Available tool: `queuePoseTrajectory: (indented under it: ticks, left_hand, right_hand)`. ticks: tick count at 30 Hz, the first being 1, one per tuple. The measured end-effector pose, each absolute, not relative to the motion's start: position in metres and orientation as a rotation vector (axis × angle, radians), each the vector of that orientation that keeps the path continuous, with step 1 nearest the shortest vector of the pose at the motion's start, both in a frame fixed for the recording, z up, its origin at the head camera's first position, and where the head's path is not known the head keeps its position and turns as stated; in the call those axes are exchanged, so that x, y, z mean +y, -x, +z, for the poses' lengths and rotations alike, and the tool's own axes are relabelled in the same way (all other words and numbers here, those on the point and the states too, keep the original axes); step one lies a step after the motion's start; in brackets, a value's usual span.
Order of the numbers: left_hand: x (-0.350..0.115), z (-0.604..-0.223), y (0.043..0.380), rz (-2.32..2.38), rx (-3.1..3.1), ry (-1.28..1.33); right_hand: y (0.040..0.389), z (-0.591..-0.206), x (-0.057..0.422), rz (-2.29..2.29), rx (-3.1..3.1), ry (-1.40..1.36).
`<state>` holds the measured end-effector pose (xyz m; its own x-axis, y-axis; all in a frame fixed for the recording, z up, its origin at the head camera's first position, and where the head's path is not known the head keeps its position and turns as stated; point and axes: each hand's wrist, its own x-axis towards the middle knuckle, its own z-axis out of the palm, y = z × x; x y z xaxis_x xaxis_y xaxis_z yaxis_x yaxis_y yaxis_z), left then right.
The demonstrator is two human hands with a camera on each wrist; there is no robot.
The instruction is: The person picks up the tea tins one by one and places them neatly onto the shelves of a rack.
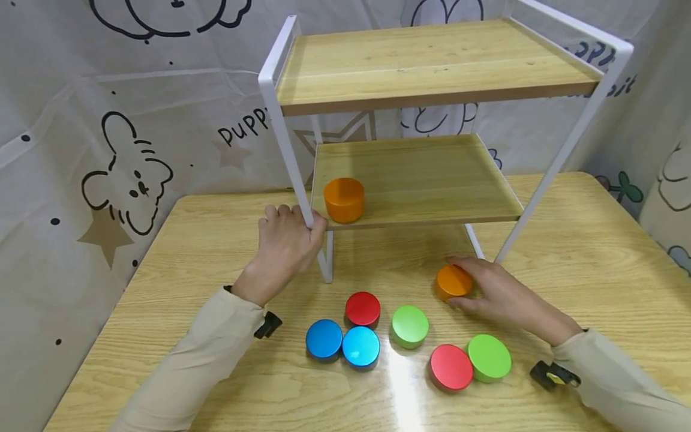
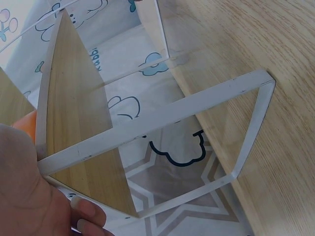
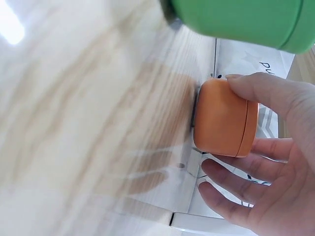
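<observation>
My left hand [image 1: 288, 243] grips the front left post of a two-tier shelf [image 1: 437, 66], where the lower board's corner meets the white frame. In the left wrist view, curled fingertips [image 2: 83, 206] show beside the frame. On the table by the shelf's right leg, my right hand [image 1: 496, 291] holds a small round orange jar [image 1: 453, 282] between thumb and fingers. The right wrist view shows the thumb on one side of this jar [image 3: 221, 118] and fingers on the other. A second orange jar [image 1: 344, 200] stands on the lower board, near its left front corner.
Nearer on the wooden table [image 1: 135, 360] are two blue jars, one darker [image 1: 324, 339] and one lighter [image 1: 361, 347]. Around them stand two red jars [image 1: 363, 309] and two green ones [image 1: 409, 326]. A printed cloth [image 1: 216, 72] hangs behind the table.
</observation>
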<state>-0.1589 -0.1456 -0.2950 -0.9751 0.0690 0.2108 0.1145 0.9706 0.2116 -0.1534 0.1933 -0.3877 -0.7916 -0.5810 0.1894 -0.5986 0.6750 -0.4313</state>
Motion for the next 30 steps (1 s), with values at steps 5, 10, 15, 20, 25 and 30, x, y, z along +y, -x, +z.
queuePoseTrajectory:
  ticks: [5, 10, 15, 20, 25, 30]
  left_hand:
    - [-0.145, -0.295, 0.159, -0.331, -2.918, 0.143]
    - [-0.146, -0.296, 0.159, -0.331, -2.920, 0.141]
    - [-0.146, -0.296, 0.159, -0.332, -2.916, 0.147]
    - [-0.145, -0.295, 0.160, -0.337, -2.909, 0.149]
    - [-0.145, -0.294, 0.160, -0.334, -2.908, 0.149]
    - [-0.144, -0.295, 0.160, -0.335, -2.918, 0.139]
  right_hand:
    - [0.153, -0.383, 0.191, 0.731, -2.799, -1.009]
    - [0.153, -0.375, 0.187, 0.721, -2.769, -1.026]
    - [0.150, -0.365, 0.182, 0.732, -2.777, -1.032]
    - [0.145, -0.353, 0.176, 0.722, -2.761, -1.056]
    - [0.139, -0.340, 0.169, 0.705, -2.711, -1.091]
    - [0.135, -0.331, 0.163, 0.712, -2.620, -1.154]
